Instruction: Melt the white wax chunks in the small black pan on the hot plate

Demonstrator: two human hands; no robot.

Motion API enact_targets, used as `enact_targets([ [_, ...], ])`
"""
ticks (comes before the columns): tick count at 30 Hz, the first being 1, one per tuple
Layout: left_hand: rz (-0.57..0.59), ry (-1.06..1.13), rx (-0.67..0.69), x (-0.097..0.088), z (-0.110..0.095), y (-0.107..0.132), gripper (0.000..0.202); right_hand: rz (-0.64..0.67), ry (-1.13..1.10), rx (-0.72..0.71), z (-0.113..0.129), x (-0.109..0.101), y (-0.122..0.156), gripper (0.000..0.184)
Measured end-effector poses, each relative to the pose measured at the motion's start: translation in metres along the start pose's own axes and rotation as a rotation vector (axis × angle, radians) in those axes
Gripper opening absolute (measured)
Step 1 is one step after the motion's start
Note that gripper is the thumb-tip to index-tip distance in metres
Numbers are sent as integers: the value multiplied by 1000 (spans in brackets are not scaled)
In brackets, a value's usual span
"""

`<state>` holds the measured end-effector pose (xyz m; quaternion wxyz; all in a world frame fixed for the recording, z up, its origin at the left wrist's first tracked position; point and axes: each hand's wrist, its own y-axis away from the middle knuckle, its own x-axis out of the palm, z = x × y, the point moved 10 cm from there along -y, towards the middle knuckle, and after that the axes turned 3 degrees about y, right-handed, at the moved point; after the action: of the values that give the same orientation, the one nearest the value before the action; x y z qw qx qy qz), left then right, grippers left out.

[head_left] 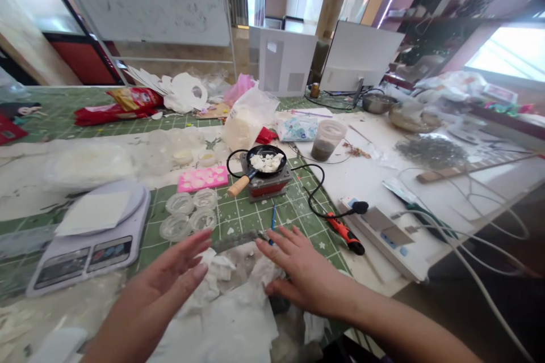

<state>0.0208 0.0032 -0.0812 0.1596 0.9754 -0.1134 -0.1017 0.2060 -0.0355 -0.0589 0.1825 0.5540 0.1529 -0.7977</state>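
Note:
My left hand (pixel 168 283) hovers over crumpled white paper (pixel 225 317), its fingers stretched out and nothing in it. My right hand (pixel 296 269) is spread with the palm down at the paper's right edge; whether it touches the paper I cannot tell. Just beyond its fingertips lies a thin blue stick (pixel 273 216). Further back, a small black frying pan (pixel 267 160) with a wooden handle holds white chunks and sits on a small hot plate (pixel 270 188). Several clear round cups (pixel 179 227) and a pink mould (pixel 202 178) with white pieces are left of it.
A kitchen scale (pixel 89 238) with white paper on it stands at the left. On the right lie a power strip (pixel 389 244) with cables and a red-black tool (pixel 346 233). Behind the pan are a bag of white material (pixel 247 122) and a plastic cup (pixel 327 139).

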Motion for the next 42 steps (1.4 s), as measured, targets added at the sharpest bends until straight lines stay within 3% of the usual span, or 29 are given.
enact_targets([
  [3, -36, -155, 4, -15, -1, -1, 55, -75, 113, 111, -23, -21, 9, 41],
  [7, -75, -233, 48, -23, -6, 4, 46, -242, 411, 474, -81, -74, 41, 29],
  [9, -41, -305, 43, -18, -5, 6, 44, -239, 593, 642, -108, -93, 58, 29],
  [12, 58, -443, 64, 0, -8, 7, 41, -116, 738, 765, -138, -102, 68, 24],
  [19, 283, -560, 237, 54, -39, 13, 35, 84, 746, 699, -166, -90, 56, 24],
  [24, 406, -537, 331, 77, -55, 15, 32, 270, 692, 663, -187, -82, 51, 29],
  [31, 416, -543, 199, 72, -51, -2, 27, 407, 629, 654, -209, -83, 42, 21],
  [36, 391, -484, 208, 60, -53, -12, 26, 434, 637, 680, -211, -77, 37, 24],
  [42, 423, -522, 185, 62, -53, -12, 25, 461, 612, 677, -209, -69, 43, 26],
])
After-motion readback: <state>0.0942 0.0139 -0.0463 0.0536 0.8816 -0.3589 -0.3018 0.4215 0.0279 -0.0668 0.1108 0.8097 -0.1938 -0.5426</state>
